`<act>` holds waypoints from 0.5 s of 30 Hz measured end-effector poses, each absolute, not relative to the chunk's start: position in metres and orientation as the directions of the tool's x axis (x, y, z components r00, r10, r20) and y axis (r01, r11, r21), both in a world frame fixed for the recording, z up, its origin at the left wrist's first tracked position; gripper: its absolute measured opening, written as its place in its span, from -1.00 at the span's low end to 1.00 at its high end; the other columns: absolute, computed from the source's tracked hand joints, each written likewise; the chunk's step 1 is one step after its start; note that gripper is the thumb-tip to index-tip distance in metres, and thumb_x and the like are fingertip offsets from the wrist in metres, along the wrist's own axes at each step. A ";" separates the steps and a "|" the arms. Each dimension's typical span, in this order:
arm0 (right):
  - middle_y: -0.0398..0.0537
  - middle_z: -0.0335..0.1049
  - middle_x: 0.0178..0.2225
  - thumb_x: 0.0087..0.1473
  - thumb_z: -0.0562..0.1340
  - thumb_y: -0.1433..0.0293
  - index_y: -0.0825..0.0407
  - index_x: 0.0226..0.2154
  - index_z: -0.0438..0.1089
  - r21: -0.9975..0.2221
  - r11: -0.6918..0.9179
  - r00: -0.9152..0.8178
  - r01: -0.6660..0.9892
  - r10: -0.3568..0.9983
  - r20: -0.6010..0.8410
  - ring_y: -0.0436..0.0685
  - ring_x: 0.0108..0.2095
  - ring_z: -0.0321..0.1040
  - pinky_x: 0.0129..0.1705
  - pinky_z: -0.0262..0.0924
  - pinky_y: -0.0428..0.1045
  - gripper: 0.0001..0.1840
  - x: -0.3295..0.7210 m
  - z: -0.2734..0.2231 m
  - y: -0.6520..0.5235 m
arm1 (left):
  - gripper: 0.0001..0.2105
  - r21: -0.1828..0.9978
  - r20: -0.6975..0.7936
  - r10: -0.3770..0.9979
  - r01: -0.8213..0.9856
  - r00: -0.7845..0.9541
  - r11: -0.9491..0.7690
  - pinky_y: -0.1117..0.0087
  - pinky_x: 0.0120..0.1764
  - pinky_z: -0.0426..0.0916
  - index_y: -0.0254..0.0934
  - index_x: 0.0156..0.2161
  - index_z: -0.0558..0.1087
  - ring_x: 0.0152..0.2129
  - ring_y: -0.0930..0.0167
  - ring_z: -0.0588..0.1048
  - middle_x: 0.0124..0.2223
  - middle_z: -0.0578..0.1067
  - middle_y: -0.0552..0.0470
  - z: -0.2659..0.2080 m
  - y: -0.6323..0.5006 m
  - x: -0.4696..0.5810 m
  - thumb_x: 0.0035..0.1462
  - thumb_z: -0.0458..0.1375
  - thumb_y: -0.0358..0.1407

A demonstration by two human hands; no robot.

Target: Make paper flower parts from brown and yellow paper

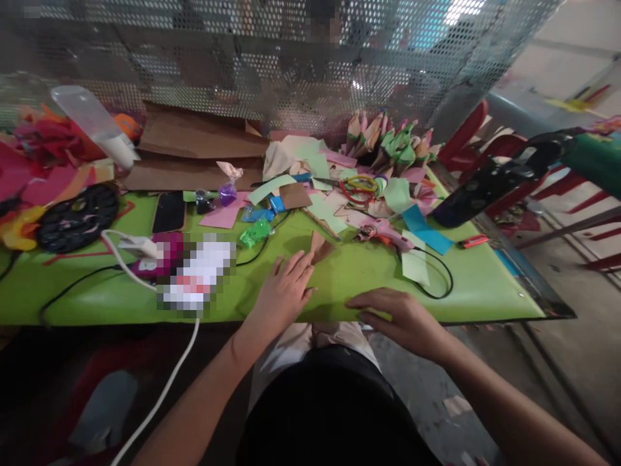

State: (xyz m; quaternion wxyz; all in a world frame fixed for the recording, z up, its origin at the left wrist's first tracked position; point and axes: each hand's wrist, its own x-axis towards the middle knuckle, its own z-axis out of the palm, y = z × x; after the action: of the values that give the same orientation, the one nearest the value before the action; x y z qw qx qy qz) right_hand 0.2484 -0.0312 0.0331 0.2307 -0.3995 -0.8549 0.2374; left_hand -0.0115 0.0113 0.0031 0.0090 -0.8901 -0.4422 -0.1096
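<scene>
On the green table [475,285] a small folded piece of brown paper [321,247] stands in front of me. My left hand [286,288] lies with its fingers stretched out, and its fingertips touch or nearly touch the paper's left side. My right hand [395,317] is at the table's front edge, fingers apart and slightly bent, with nothing in it. Beyond it lies a pink glue gun [395,236] with a black cord. A pencil [330,226] rests among pale green paper slips [323,210] behind the brown paper.
Left of me are a blurred-out phone [198,275], a magenta power strip [158,255] with cables and a dark phone [169,212]. Scissors [359,188], paper cones [392,139] and a brown sheet [198,139] lie farther back. A black bottle [485,178] leans at right.
</scene>
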 end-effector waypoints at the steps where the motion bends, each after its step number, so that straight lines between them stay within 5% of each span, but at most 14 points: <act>1: 0.00 0.64 -0.17 0.32 0.16 0.38 -0.03 -0.07 0.53 -0.588 0.547 -0.537 0.596 0.816 0.215 0.11 -0.19 0.59 -0.15 0.43 -0.05 -0.75 0.250 0.035 -0.026 | -0.65 0.085 0.201 0.781 0.783 0.592 -0.616 0.02 0.29 0.20 -0.34 0.18 0.42 0.30 0.17 0.27 0.34 0.36 -0.18 0.003 0.013 -0.012 0.35 0.07 -0.29; 9: 0.11 0.47 0.16 0.31 0.15 0.35 -0.04 0.15 0.44 -0.301 0.606 -0.498 0.736 0.787 0.364 0.29 0.12 0.42 0.14 0.31 0.23 -0.61 0.234 0.015 0.028 | -0.66 0.119 0.163 0.797 0.790 0.582 -0.601 -0.10 0.29 0.18 -0.26 0.18 0.41 0.28 0.15 0.31 0.32 0.39 -0.16 0.002 0.018 -0.015 0.35 0.07 -0.30; 15: 0.04 0.38 0.26 0.30 0.21 0.29 -0.09 0.21 0.40 -0.159 0.613 -0.560 0.774 0.779 0.281 0.34 0.25 0.28 0.23 0.19 0.29 -0.55 0.221 0.001 0.031 | -0.68 0.089 0.179 0.781 0.781 0.598 -0.618 -0.13 0.29 0.15 -0.23 0.16 0.44 0.28 0.15 0.31 0.31 0.40 -0.14 0.005 0.014 -0.017 0.37 0.07 -0.25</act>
State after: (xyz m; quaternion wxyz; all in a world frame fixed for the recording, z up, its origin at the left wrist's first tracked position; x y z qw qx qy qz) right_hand 0.2214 0.0312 0.0014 0.1636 -0.4397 -0.8831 0.0085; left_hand -0.0172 0.0138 0.0050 -0.0005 -0.8939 -0.4368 -0.1005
